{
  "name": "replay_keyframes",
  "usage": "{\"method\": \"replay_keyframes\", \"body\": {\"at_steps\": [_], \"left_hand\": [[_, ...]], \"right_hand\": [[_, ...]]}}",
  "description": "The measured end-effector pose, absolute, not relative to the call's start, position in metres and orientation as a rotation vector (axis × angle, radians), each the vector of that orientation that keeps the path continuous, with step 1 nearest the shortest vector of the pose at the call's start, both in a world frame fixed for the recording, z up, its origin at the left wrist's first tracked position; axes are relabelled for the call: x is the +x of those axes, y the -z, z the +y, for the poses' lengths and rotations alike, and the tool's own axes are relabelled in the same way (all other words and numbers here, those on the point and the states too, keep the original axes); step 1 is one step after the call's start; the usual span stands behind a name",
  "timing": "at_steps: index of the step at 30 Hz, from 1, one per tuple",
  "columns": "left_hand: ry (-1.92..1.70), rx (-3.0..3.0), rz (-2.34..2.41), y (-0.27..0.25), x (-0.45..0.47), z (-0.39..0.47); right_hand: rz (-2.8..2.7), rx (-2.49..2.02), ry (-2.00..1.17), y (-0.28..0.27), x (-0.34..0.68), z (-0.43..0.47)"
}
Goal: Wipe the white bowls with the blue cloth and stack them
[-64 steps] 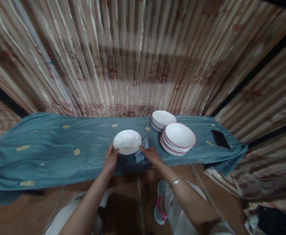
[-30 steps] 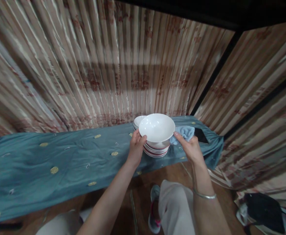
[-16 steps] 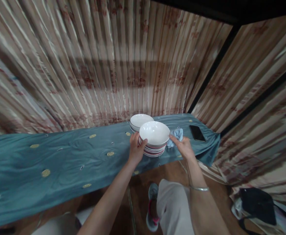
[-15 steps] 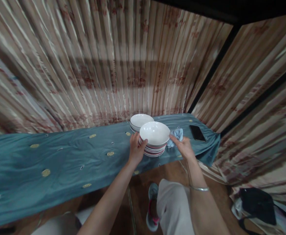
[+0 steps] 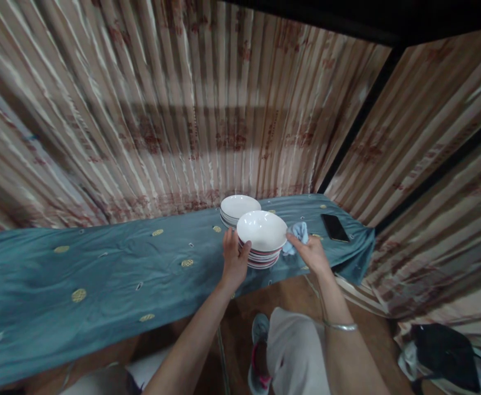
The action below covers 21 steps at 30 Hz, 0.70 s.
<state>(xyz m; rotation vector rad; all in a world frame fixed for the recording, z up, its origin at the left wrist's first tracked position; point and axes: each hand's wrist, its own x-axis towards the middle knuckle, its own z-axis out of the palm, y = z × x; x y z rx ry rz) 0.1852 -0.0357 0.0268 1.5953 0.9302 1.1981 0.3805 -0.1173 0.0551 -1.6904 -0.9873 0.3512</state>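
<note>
A white shallow bowl (image 5: pixel 261 229) sits on top of a stack of dishes (image 5: pixel 262 260) with reddish and dark rims. My left hand (image 5: pixel 235 259) grips the bowl's left side, thumb at the rim and fingers along the outside. At the right rim, my right hand (image 5: pixel 309 251) closes on the bowl with thumb and fingers. A crumpled light-blue cloth (image 5: pixel 299 231) is against the right fingers; whether they also hold it is hidden. Just behind stands a second stack of white dishes (image 5: pixel 240 205), partly covered by the front one.
Teal patterned cloth (image 5: pixel 112 269) covers the long, narrow table. A black phone (image 5: pixel 334 227) lies toward its right end. Pleated curtains (image 5: pixel 207 109) hang close behind, with a dark frame post (image 5: pixel 361 118) at right. A dark bag (image 5: pixel 443 354) is on the floor at lower right.
The whole view has shifted slightly, so everything appears a little lower and further right. Both hands keep their places at the bowl's rim.
</note>
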Motion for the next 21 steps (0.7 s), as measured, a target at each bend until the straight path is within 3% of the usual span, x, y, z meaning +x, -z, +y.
{"method": "replay_keyframes", "body": {"at_steps": [14,21], "left_hand": [[-1.151,1.52,0.817,-0.036,0.189,-0.045],[-1.214,1.385,0.663,-0.048,0.188,-0.049]], "right_hand": [[-0.722,-1.602,0.156,-0.091,0.362,-0.129],[-1.264,-1.293,0.153,-0.131,0.28,-0.147]]}}
